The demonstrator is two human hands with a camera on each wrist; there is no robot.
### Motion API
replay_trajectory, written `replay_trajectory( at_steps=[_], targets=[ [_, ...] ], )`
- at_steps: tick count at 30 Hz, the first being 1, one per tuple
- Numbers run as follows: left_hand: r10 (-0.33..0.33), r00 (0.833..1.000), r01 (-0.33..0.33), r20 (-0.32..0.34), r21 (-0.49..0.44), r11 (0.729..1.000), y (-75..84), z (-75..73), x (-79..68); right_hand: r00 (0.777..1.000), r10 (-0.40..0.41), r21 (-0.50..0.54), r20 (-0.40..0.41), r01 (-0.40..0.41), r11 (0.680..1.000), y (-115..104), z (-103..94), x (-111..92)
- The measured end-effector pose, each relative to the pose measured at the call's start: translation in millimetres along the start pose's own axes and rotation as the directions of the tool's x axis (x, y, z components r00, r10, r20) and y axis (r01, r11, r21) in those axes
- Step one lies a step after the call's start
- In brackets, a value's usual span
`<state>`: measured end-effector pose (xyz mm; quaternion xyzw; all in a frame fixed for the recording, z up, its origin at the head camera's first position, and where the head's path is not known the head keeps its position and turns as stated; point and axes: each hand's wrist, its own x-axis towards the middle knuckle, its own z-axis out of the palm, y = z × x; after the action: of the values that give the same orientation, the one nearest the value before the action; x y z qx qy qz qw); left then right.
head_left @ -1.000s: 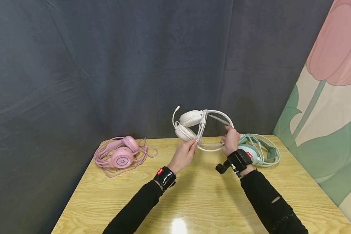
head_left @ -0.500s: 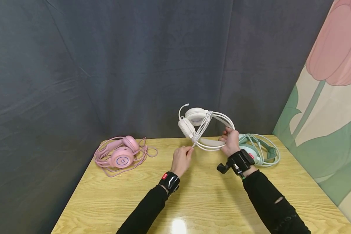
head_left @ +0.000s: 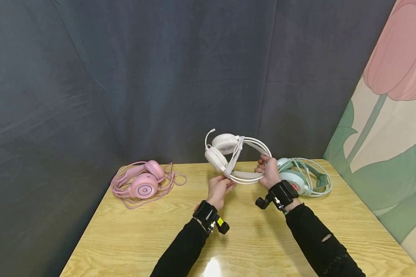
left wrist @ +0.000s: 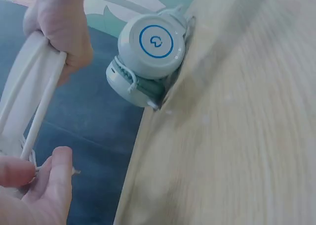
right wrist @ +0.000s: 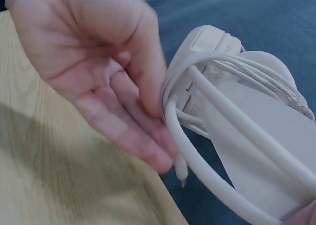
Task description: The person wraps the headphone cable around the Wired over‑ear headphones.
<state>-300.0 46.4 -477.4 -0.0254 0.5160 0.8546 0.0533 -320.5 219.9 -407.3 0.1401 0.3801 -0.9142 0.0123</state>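
A white over-ear headset (head_left: 216, 158) with a boom microphone (head_left: 208, 137) is held up above the table's back part, ear cups to the left. My right hand (head_left: 271, 172) grips its double-rod headband at the right end. White cable (head_left: 234, 157) is wound in a bundle across the headset beside the ear cups. At the lower end of this bundle, my left hand (head_left: 219, 191) pinches the cable between thumb and fingers. In the right wrist view, a slim plug (right wrist: 181, 170) pokes out by the left fingertips.
Pink headphones (head_left: 144, 186) with loose cable lie at the table's back left. Pale green headphones (head_left: 294, 180), cable wrapped round them, lie at the back right, close by my right wrist. A dark curtain (head_left: 194, 77) hangs behind the wooden table (head_left: 142, 238).
The headset has tilted, then come down slightly. My left hand has moved lower and turned over, its wrist camera now facing right. The right hand keeps its grip on the headband.
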Motion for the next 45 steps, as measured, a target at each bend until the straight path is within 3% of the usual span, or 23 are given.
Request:
replay_trajectory(
  at_steps=[6, 11, 18, 22, 25, 26, 28, 32, 35, 39, 42, 45],
  targets=[
    [-0.102, 0.995, 0.103, 0.018, -0.109, 0.989, 5.6, -7.1, -5.5, 0.999, 0.038, -0.027, 0.025, -0.037, 0.999, 3.8, -7.7, 5.2],
    [-0.138, 0.99, 0.141, 0.033, -0.089, 0.986, 7.0, -11.8, -6.5, 0.994, 0.075, -0.061, 0.076, -0.071, 0.996, 3.7, -9.3, 8.6],
    [-0.172, 0.985, 0.17, -0.016, -0.101, 0.98, -0.7, -12.0, -6.7, 0.987, 0.124, -0.122, 0.104, -0.111, 0.986, 7.1, -16.0, 16.6],
    [-0.192, 0.98, 0.184, -0.058, -0.116, 0.976, -8.7, -10.5, -9.5, 0.992, 0.107, -0.251, 0.063, -0.088, 0.964, 13.4, -22.8, 21.6],
    [-0.185, 0.979, 0.173, -0.086, -0.132, 0.976, -13.9, -9.0, -11.4, 0.999, 0.043, -0.425, -0.005, -0.041, 0.904, 19.5, -25.7, 25.2],
    [-0.185, 0.978, 0.171, -0.096, -0.137, 0.976, -15.6, -8.6, -11.9, 0.999, 0.009, -0.488, -0.032, -0.023, 0.873, 22.0, -26.1, 26.4],
    [-0.192, 0.974, 0.173, -0.117, -0.153, 0.973, -19.3, -7.8, -12.5, 0.995, -0.078, -0.63, -0.068, 0.018, 0.776, 26.6, -27.4, 28.7],
    [-0.226, 0.96, 0.193, -0.168, -0.193, 0.962, -28.9, -7.0, -13.5, 0.972, -0.231, -0.845, -0.05, 0.083, 0.528, 36.2, -33.8, 34.0],
    [-0.224, 0.95, 0.182, -0.216, -0.2, 0.963, -38.3, -5.0, -13.3, 0.945, -0.322, -0.945, 0.05, 0.149, 0.292, 42.4, -41.5, 38.6],
    [-0.202, 0.93, 0.15, -0.307, -0.184, 0.971, -47.9, 2.0, -12.6, 0.886, -0.406, -0.973, 0.223, 0.229, -0.034, 48.6, -47.9, 44.4],
    [-0.186, 0.916, 0.133, -0.355, -0.17, 0.976, -52.2, 7.7, -12.0, 0.868, -0.404, -0.956, 0.289, 0.242, -0.163, 51.0, -47.8, 45.6],
    [-0.17, 0.913, 0.116, -0.37, -0.164, 0.98, -56.0, 13.8, -10.0, 0.877, -0.38, -0.949, 0.295, 0.221, -0.227, 50.3, -47.4, 45.3]
  ],
)
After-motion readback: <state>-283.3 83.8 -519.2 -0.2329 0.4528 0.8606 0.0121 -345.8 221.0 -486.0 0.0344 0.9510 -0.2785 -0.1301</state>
